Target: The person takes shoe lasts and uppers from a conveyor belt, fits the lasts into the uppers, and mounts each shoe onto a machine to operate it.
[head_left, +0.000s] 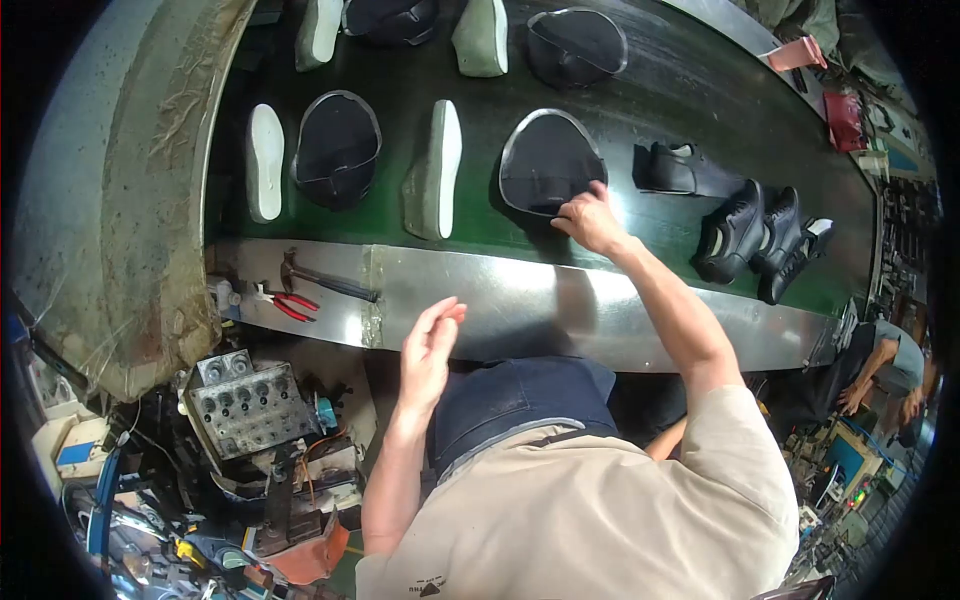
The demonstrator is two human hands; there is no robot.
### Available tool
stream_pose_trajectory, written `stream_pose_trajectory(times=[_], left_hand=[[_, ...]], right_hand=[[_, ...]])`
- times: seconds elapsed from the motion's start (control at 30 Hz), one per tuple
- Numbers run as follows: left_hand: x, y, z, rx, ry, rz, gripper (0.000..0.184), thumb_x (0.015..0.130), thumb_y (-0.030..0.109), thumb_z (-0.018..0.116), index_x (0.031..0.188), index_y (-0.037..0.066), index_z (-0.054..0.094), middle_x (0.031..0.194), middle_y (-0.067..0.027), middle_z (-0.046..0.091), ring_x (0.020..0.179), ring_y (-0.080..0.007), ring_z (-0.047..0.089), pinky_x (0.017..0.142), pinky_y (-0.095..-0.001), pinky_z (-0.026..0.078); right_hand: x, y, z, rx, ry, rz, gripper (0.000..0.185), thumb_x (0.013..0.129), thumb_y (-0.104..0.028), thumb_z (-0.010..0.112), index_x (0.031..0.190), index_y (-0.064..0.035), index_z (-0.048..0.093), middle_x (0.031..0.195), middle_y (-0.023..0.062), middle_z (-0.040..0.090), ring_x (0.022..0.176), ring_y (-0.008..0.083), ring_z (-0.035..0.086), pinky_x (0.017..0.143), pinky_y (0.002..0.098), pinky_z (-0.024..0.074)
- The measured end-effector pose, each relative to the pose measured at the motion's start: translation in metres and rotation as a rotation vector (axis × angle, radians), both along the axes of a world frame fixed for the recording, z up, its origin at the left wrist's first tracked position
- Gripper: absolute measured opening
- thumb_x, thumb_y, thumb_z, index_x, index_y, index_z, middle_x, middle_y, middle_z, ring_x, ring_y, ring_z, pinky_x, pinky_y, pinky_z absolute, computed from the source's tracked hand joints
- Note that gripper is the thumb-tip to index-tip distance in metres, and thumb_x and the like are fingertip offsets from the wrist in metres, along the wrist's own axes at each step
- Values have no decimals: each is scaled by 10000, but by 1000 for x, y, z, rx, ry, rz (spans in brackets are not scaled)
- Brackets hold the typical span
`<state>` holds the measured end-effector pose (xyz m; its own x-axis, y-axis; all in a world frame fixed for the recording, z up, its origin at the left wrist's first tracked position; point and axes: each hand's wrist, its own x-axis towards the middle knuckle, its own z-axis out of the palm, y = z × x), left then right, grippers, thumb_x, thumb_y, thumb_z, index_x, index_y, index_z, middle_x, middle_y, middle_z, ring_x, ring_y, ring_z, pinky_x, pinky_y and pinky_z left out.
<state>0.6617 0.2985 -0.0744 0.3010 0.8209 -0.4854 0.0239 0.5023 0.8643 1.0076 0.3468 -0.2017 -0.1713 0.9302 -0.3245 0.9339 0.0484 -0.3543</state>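
Note:
On the green belt, my right hand [590,220] has its fingers closed at the lower right edge of a black shoe upper [550,160] with a pale rim. My left hand [432,345] is raised over the metal ledge, fingers apart, touching nothing. To the left of that upper stands a grey-white shoe last [447,170]. Farther left lie another black upper [338,150] and a white-soled last [266,163]. Along the far side are two more lasts and two more uppers, partly cut off at the top.
Pincers with red handles [290,302] and a hammer [330,283] lie on the metal ledge [480,300]. Several black shoes [735,235] sit at the belt's right end. A machine box [255,408] is at lower left. Another person [895,360] is at far right.

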Motion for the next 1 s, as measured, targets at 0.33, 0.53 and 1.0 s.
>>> stream_pose_trajectory(times=[0.33, 0.53, 1.0], left_hand=[[-1, 35, 36, -113, 35, -280, 257, 830, 128, 758, 1032, -5, 669, 1044, -58, 676, 964, -123, 602, 878, -315, 479], [-85, -6, 50, -270, -342, 228, 377, 878, 73, 689, 1221, -28, 570, 1136, -55, 631, 1012, -141, 596, 916, -293, 467], [-101, -21, 49, 22, -286, 386, 231, 871, 3, 659, 1101, -7, 634, 1036, -107, 677, 891, -172, 644, 796, -323, 522]], right_hand=[[-151, 58, 155, 121, 665, 371, 242, 956, -242, 550, 839, -32, 570, 782, 167, 616, 710, 333, 629, 633, 432, 499], [-164, 194, 11, 559, 451, -621, 629, 799, -385, 757, 1253, -33, 500, 1192, 197, 513, 1156, 327, 484, 980, 405, 420], [-156, 109, 97, 95, 741, -636, 616, 793, -324, 770, 1302, -95, 510, 1120, 134, 656, 1037, 216, 626, 898, 337, 490]])
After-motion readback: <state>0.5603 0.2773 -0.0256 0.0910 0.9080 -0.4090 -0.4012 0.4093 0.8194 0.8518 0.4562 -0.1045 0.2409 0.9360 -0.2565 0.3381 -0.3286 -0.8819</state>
